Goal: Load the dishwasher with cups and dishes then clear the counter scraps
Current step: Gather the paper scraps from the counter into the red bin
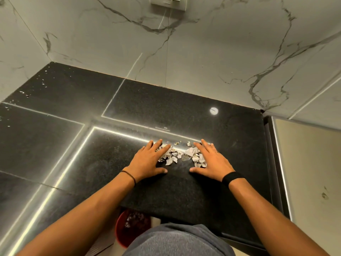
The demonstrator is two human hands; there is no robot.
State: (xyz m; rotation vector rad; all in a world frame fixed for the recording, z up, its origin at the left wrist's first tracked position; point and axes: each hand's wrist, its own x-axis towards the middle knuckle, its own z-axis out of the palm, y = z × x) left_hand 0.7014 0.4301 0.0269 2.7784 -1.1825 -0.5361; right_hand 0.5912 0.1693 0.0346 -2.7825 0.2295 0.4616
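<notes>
At the centre of the frame both grips lie flat and spread wide on the black desk (184, 191), holding nothing. The left hand (149, 161) and right hand (210, 160) bracket a pile of torn paper scraps (181, 156), fingers touching its edges. A red bin (132, 228) sits at lower centre below the desk edge.

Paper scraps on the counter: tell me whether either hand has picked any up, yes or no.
No: the left hand and the right hand lie flat and open on the black counter, flanking the paper scraps.
</notes>
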